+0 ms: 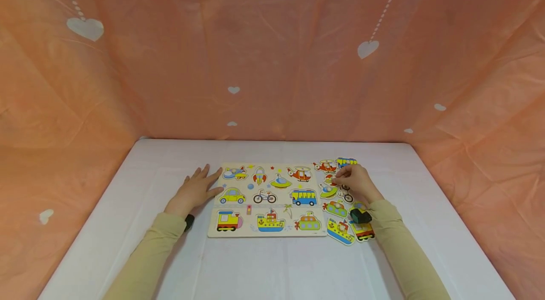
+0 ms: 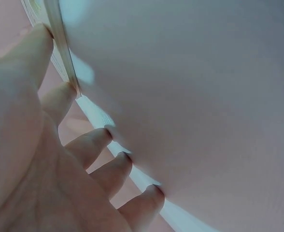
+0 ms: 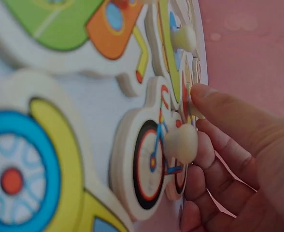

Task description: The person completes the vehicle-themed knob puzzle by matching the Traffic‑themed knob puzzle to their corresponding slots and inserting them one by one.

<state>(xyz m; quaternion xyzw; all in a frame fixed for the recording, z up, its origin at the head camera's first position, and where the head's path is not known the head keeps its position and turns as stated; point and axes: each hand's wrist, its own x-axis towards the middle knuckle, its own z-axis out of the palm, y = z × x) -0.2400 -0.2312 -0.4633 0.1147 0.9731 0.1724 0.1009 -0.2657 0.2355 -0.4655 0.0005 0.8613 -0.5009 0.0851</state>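
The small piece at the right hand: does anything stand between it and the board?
Nothing visible does. Leftward from the small piece to the board looks free; the helicopter piece lies just beyond, the saucer piece just nearer.

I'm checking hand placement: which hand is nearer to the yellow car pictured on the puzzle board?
Left. The left hand is at the left edge of the puzzle board, just beside the yellow car; the right hand is past the opposite edge, over the loose pieces.
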